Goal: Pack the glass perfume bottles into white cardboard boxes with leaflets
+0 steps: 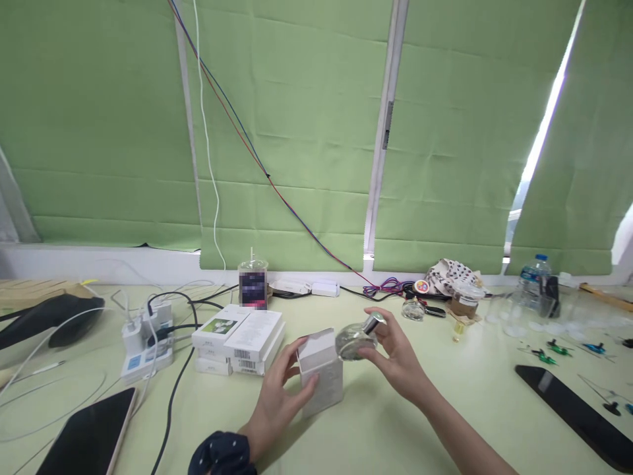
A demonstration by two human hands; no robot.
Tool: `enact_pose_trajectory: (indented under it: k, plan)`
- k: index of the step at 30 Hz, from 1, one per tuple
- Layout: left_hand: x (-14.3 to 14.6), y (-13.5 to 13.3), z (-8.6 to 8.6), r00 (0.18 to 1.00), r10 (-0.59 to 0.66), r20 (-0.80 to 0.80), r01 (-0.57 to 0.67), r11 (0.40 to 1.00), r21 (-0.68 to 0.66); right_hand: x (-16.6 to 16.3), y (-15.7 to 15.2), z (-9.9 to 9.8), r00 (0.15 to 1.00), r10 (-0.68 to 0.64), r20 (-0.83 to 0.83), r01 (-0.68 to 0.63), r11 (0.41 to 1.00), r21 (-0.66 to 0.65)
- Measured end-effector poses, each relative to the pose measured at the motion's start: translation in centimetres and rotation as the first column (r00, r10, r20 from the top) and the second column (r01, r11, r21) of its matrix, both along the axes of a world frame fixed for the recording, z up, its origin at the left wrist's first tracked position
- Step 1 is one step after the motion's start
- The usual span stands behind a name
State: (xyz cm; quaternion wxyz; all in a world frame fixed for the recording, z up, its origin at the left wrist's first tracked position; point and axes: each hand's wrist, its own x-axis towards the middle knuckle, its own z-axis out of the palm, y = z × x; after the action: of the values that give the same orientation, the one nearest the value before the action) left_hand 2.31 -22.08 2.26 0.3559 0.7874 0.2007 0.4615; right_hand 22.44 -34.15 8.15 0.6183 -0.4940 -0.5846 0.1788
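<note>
My left hand grips a small white carton standing on the table, its top flap open. My right hand holds a round clear glass bottle with a silver cap, tilted at the carton's open top. Bottle and carton touch or nearly touch at the carton's right upper edge.
Stacked white boxes lie left of the carton, a power strip with cables further left. A dark tablet lies near left, a black phone at right. Small bottles, a jar, a water bottle and a cup stand along the back.
</note>
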Motion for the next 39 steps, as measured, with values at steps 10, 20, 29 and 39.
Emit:
enact_pose_trajectory:
  k: [10, 20, 29, 39]
  plan:
    - [0.1, -0.1, -0.1, 0.997, -0.068, 0.044, 0.069, 0.997, -0.021, -3.1, 3.3, 1.3, 0.9, 0.062, 0.431, -0.05, 0.998, -0.039]
    - [0.0, -0.3, 0.1, 0.994, -0.098, 0.045, 0.099, 0.995, -0.03, -2.8, 3.5, -0.2, 0.874, 0.038, 0.485, -0.044, 0.999, 0.0]
    - [0.1, -0.3, 0.0, 0.993, -0.106, 0.053, 0.11, 0.99, -0.087, -2.7, 3.8, -1.5, 0.855, 0.007, 0.518, -0.074, 0.991, 0.11]
    - [-0.1, -0.1, 0.2, 0.993, -0.12, 0.012, 0.12, 0.991, -0.056, -0.6, 3.3, -1.9, 0.955, 0.102, 0.28, -0.099, 0.995, -0.025]
